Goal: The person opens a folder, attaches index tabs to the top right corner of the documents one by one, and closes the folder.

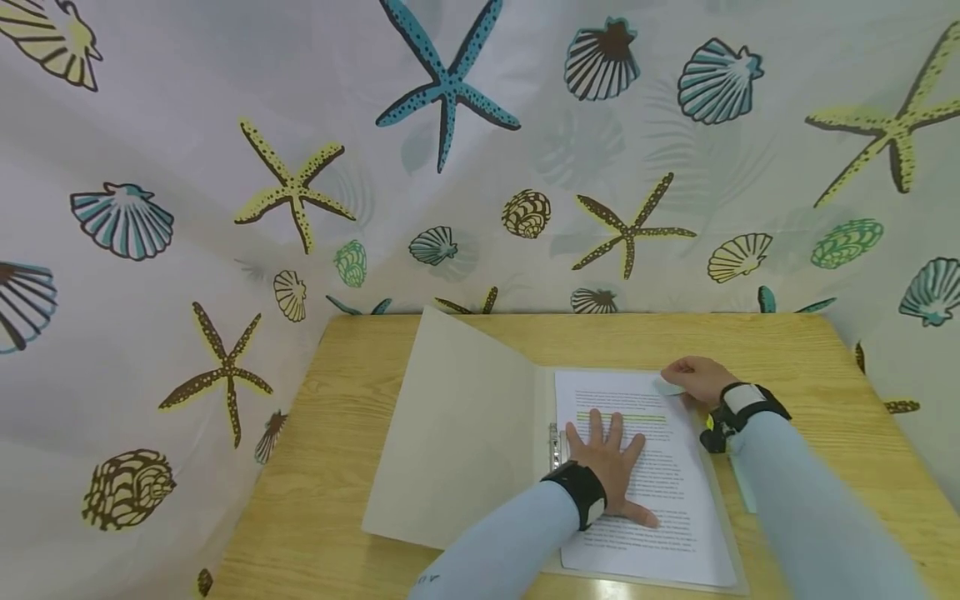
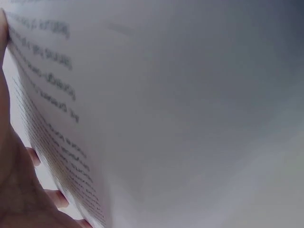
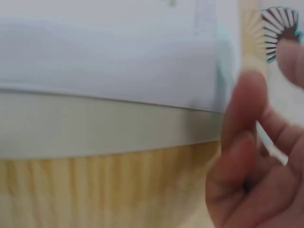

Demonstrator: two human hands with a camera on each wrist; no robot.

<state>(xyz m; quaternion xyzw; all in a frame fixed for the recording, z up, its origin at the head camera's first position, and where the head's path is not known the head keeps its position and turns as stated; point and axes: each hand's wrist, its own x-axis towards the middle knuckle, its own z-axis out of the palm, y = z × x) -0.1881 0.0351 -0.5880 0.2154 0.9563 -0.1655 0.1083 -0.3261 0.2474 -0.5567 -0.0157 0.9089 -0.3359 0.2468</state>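
Spread flat, my left hand point(image 1: 609, 468) rests on the printed sheets point(image 1: 675, 546) lying in an opened pale ring binder point(image 1: 465, 433). A yellow-highlighted line crosses the text above its fingertips. At the sheets' top right corner, my right hand point(image 1: 703, 379) pinches a pale teal sticky note point(image 1: 664, 386), which overlaps the top page. In the right wrist view, curled fingers point(image 3: 244, 99) stand beside that corner, where the teal note point(image 3: 227, 57) is blurred. The left wrist view is mostly filled by the page point(image 2: 156, 109), with part of the left hand point(image 2: 23, 190) at its edge.
The binder lies on a wooden table point(image 1: 322, 467), its cover raised at the left and its metal ring clip point(image 1: 554, 446) at the spine. A pale teal item point(image 1: 742, 483) is partly hidden under the right forearm. A shell-and-starfish patterned cloth point(image 1: 480, 192) surrounds the table.
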